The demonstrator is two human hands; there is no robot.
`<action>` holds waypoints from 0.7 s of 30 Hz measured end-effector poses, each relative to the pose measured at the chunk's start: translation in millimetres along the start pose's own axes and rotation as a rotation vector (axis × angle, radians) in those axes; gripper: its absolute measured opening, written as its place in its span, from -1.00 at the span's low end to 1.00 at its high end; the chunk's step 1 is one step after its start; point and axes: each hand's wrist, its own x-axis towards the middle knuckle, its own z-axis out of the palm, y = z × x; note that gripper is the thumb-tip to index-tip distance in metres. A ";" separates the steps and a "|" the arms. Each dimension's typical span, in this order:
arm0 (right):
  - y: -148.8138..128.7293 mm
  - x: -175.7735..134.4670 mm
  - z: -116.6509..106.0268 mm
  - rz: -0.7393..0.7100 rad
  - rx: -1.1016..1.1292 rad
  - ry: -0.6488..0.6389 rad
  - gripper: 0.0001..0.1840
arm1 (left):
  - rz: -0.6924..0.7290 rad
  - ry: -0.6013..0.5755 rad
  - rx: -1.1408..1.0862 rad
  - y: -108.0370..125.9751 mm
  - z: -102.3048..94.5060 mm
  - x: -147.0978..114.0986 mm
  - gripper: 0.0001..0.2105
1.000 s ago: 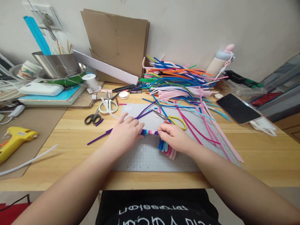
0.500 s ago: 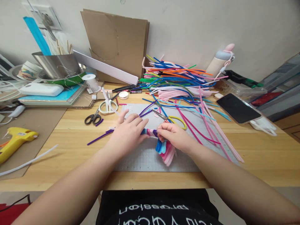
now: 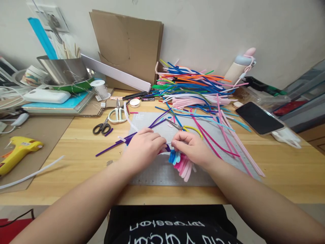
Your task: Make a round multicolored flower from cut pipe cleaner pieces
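Note:
A pipe-cleaner piece with blue, light blue and pink fuzzy loops (image 3: 183,166) hangs just below my hands, over the grey cutting mat (image 3: 152,173). My left hand (image 3: 146,145) is closed around the piece's wrapped stem, which its fingers mostly cover. Thumb and forefinger of my right hand (image 3: 190,145) pinch together at the stem's purple end, right above the loops. What lies between those fingertips is hidden. A white pipe cleaner (image 3: 129,118) sticks up behind my left hand. Purple pipe cleaners (image 3: 109,147) lie to its left.
Yellow-handled scissors (image 3: 193,130) lie behind my right hand. Black scissors (image 3: 101,128) and white scissors (image 3: 117,115) rest farther left. A heap of coloured pipe cleaners (image 3: 193,81) is at the back, a phone (image 3: 259,118) at right, a yellow glue gun (image 3: 20,150) at left.
My left hand has shifted right, its fingers curling over the striped stem that showed before. The white pipe cleaner behind it has swung right. My right hand stays nearly in place; the loops hang slightly more spread.

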 end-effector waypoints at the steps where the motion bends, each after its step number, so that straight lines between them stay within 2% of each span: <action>1: -0.3 0.0 -0.5 -0.001 -0.001 0.007 -0.80 | -0.004 0.002 0.010 0.1 -0.3 -0.2 -0.82; 8: 0.2 0.9 -4.4 -0.036 0.005 0.059 -0.82 | -0.072 -0.046 0.053 1.4 -2.8 -1.8 -0.81; 14: -3.1 1.3 -7.2 0.000 0.035 0.113 -0.79 | -0.101 -0.052 0.048 -0.3 -5.2 -2.9 -0.78; 21: -1.0 0.3 -2.0 0.020 0.040 -0.001 -0.73 | -0.123 -0.021 -0.109 1.0 -4.1 -2.7 -0.82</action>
